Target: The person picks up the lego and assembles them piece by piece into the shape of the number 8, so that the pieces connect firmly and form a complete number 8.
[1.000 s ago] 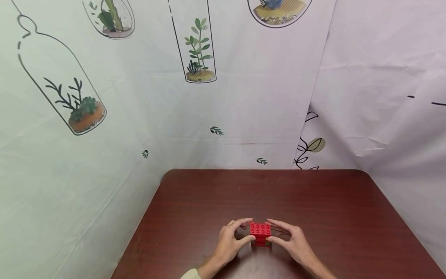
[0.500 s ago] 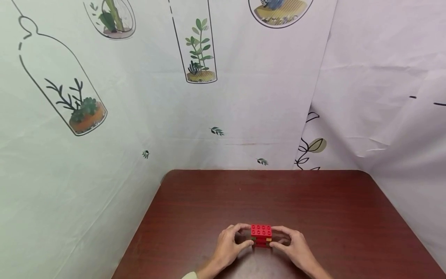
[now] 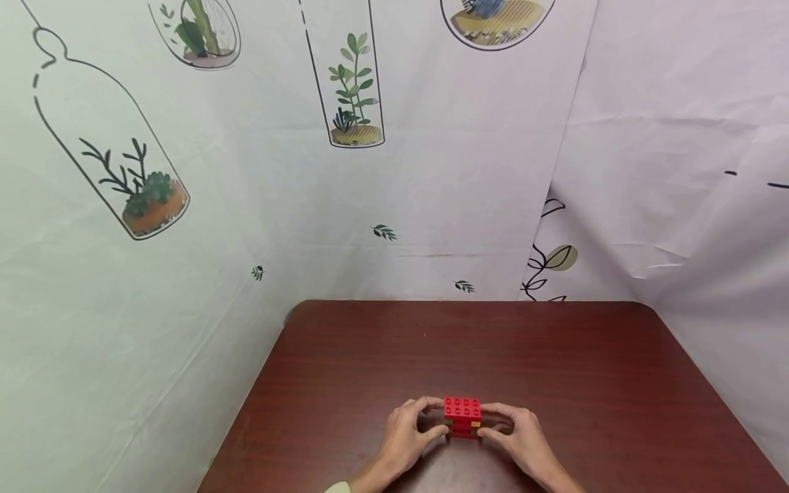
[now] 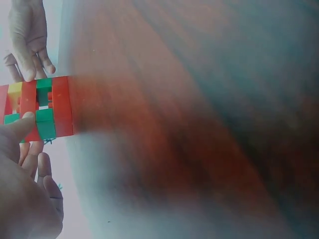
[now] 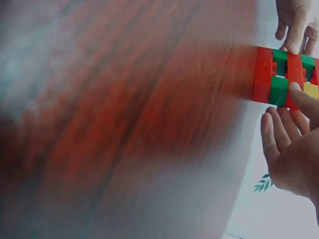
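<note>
A stack of toy building blocks stands upright on the table, its red studded top facing up in the head view. Layers of red bricks alternate with small green and yellow ones. In the left wrist view, gaps show between the green blocks above the red base. My left hand pinches the stack's left end, thumb in front and fingers behind. At the right end my right hand grips it the same way. In the right wrist view, the right thumb lies against the middle red brick. The rear fingertips are partly hidden.
The dark reddish-brown table extends back to a pale wall cloth printed with plants in glass jars. Cloth also hangs along the left and right sides of the table.
Both hands have shifted slightly, with the fingers drawing in lower and closer to the stack's ends. The stack stays nearly in place. Over the last half second hardly anything moved.
</note>
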Demonstrator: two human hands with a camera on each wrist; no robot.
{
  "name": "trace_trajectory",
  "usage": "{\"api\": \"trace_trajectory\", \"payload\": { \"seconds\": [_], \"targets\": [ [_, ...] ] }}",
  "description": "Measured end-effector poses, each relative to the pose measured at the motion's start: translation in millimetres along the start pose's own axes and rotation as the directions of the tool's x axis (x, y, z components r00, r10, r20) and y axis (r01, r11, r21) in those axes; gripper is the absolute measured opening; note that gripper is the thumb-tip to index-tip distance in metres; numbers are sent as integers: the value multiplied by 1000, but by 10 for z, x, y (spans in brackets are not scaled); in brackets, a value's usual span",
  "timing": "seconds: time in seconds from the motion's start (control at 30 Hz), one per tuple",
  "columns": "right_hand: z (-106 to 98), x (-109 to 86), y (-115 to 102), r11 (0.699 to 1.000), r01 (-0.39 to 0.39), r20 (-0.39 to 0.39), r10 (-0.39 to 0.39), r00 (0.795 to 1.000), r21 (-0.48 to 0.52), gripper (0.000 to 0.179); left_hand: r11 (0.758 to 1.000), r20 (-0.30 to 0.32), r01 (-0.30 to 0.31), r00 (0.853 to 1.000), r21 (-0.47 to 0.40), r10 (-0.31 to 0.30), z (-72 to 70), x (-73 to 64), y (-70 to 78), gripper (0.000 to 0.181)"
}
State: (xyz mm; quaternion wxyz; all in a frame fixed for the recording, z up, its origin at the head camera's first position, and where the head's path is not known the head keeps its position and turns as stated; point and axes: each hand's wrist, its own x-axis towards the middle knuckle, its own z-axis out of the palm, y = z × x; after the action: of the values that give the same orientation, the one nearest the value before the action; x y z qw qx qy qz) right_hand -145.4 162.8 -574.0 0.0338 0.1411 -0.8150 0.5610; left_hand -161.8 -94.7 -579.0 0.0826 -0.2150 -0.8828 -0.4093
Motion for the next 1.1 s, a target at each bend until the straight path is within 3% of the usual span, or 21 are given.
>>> {"api": "trace_trajectory", "payload": {
  "seconds": [0.27, 0.67, 1.1],
  "targets": [
    [-14, 51, -6, 999, -18, -33, 17, 999, -30, 36, 999, 5, 43, 999, -20, -43, -20, 65, 17, 34],
    [-33, 191, -10, 996, -83, -57, 84, 995, 18, 33, 998, -60, 52, 997, -28, -54, 10, 216, 3, 34],
    [-16, 298, 17, 988, -139, -118, 130, 984, -70, 28, 996, -77, 93, 993, 14, -92, 66, 334, -31, 33]
  ]
}}
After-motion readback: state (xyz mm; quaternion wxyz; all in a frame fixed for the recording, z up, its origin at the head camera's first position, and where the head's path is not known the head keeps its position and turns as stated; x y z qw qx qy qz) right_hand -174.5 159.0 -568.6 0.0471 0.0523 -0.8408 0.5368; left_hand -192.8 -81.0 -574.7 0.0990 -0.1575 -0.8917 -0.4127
